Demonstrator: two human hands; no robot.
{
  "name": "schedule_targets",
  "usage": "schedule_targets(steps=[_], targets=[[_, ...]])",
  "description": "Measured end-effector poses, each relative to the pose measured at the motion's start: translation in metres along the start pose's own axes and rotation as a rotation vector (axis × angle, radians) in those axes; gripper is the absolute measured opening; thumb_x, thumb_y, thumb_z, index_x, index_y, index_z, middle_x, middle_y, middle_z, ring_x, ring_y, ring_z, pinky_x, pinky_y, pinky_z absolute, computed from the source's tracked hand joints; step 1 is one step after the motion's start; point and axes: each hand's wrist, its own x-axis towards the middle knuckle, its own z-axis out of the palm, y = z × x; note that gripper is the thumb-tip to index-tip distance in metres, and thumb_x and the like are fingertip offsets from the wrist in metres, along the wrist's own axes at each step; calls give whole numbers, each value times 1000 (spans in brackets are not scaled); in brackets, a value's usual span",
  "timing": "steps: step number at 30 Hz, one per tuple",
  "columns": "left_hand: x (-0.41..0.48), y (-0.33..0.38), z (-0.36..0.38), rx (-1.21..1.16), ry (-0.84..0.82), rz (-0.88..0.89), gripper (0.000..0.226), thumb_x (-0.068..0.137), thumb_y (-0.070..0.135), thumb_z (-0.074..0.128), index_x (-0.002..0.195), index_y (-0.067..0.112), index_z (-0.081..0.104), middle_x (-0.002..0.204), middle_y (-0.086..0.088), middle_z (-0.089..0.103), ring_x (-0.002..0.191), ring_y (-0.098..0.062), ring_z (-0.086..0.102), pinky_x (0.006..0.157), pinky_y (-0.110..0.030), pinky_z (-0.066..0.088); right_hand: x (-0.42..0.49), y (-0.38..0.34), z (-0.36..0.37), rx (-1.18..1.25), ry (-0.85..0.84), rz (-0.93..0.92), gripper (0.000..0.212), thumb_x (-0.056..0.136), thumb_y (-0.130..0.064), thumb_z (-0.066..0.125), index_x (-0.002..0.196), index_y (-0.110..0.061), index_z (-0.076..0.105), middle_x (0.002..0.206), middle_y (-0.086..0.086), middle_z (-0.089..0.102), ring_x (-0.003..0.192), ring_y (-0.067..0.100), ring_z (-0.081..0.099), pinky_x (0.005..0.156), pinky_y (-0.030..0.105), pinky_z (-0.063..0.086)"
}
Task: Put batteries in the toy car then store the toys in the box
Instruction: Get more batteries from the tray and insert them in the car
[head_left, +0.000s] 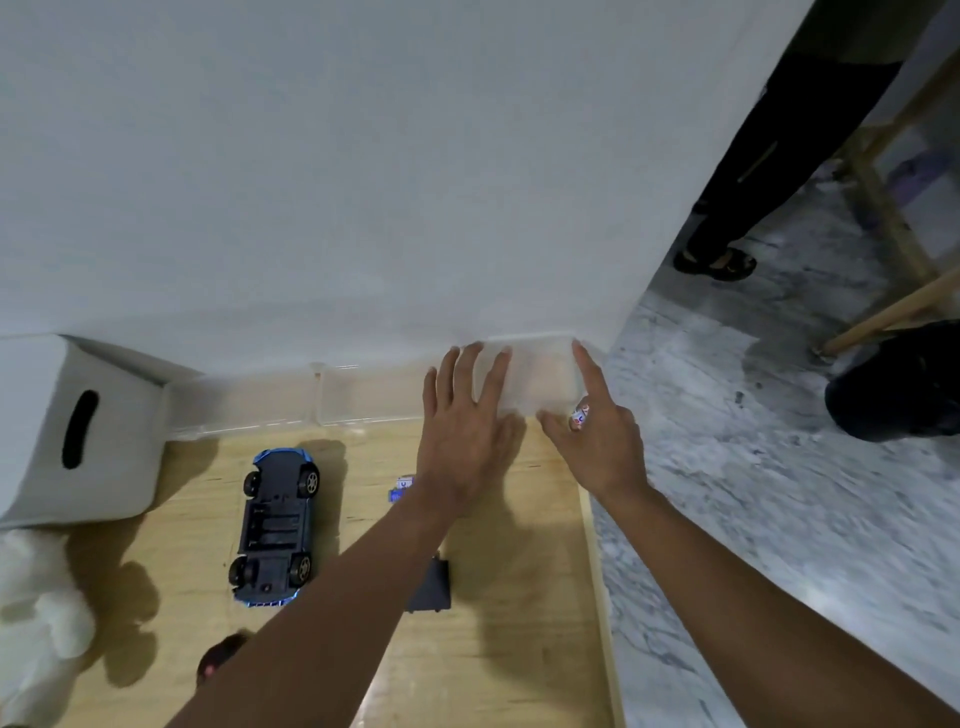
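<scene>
- two hands, the left hand (465, 436) and the right hand (602, 447), are reaching to a translucent container (524, 374) sitting at the far right corner of the wooden surface (519, 649), against the white wall (363, 156); its contents are blurring into a pale haze.
- the left hand is lying flat with straight fingers on the container's near left side, grasping nothing.
- the right hand is stretching its index finger along the container's right edge while its curled fingers are pinching a small battery (579, 417), only partly showing.
- the toy car (278, 525) is lying upside down left of the left forearm, its battery bay facing up; whether cells are sitting inside is hard to tell.
- a dark cover panel (434, 584) is peeking out from under the left forearm.
- loose batteries (402, 487) are half hiding behind the left wrist.
- the white box (67, 441) and a white plush toy (36, 623) are being cut off by the left edge.
</scene>
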Motion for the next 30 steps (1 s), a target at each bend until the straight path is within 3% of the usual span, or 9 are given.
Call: schedule_targets(steps=[8,12,17,19,21,23,27,30], targets=[[0,-3,12,57,29,-5,70,103,56,45,162,21,30,162,-15,30,151,-39,27,120,-60,26,1,8,-1,16,-10,-38,90,87,-49,73,154,-54,13,55,7,55,52,17,57,66,41,58],[0,-8,14,78,32,4,69,104,59,32,162,23,29,163,-14,30,151,-39,27,121,-61,26,1,7,-3,5,-19,-37,89,87,-48,73,154,-54,14,50,0,48,47,13,51,62,40,57],[5,2,16,131,36,-28,82,97,71,38,161,20,32,159,-17,33,151,-40,28,121,-65,23,2,6,-5,-29,-23,-39,88,89,-49,71,154,-53,12,48,-6,44,45,9,46,57,36,53],[7,7,17,151,47,-40,79,96,60,54,160,20,32,158,-19,35,150,-40,31,119,-67,26,2,6,-6,-32,-24,-44,88,88,-53,69,154,-54,11,48,-5,46,45,10,47,55,34,52],[6,3,14,159,74,-10,72,98,58,46,159,20,37,156,-19,40,147,-40,36,117,-68,29,2,7,-7,-35,-29,-43,87,87,-56,68,154,-54,11,50,-4,47,46,11,49,56,34,53],[6,-3,5,175,105,39,70,98,62,33,154,22,47,152,-17,48,141,-39,45,112,-64,38,3,7,-8,-37,-38,-35,87,86,-59,67,153,-56,11,51,-6,48,49,11,50,60,35,54],[10,-8,-9,207,63,70,61,98,61,40,148,29,54,149,-13,54,125,-35,57,94,-50,52,2,0,-11,72,-93,27,88,84,-60,71,150,-59,13,57,3,50,58,19,55,64,38,55],[14,-5,-15,188,61,45,63,98,64,33,145,30,58,145,-11,57,115,-33,62,83,-46,56,1,-4,-8,150,-76,52,87,84,-59,72,151,-58,15,63,6,55,64,26,60,69,44,58]])
